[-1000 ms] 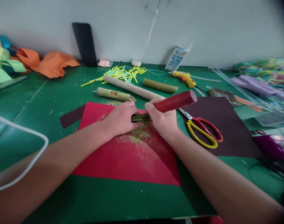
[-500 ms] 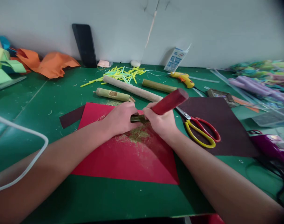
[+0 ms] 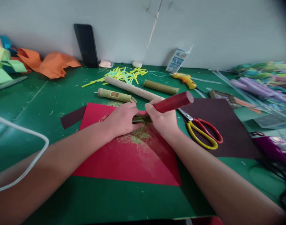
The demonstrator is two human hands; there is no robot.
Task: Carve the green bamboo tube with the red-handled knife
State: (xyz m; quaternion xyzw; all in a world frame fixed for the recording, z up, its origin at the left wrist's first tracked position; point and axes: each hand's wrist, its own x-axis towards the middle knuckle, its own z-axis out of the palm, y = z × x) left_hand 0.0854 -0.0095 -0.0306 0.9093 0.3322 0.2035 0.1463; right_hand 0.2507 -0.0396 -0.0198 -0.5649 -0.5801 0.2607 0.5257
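My left hand (image 3: 124, 118) is closed around a short dark-green bamboo piece (image 3: 140, 119), pressing it down over the red paper sheet (image 3: 124, 162). In my right hand (image 3: 163, 120) is a tool with a thick red handle (image 3: 177, 101), slanting up to the right. Its working end is hidden by my fingers, close to the bamboo. Greenish shavings (image 3: 140, 136) are scattered on the paper just below both hands. Scissors (image 3: 202, 132) with one red and one yellow handle lie right of my right hand, partly on a dark brown sheet (image 3: 237, 134).
Behind my hands lie a notched bamboo tube (image 3: 114, 95), a pale wooden rod (image 3: 133, 89), a green bamboo tube (image 3: 161, 87) and yellow strips (image 3: 124, 75). A yellow glue gun (image 3: 185, 80) sits farther back. A white cable (image 3: 39, 134) loops above my left forearm.
The red handle has tipped slightly lower and to the right. My left hand stays on the bamboo, almost unmoved.
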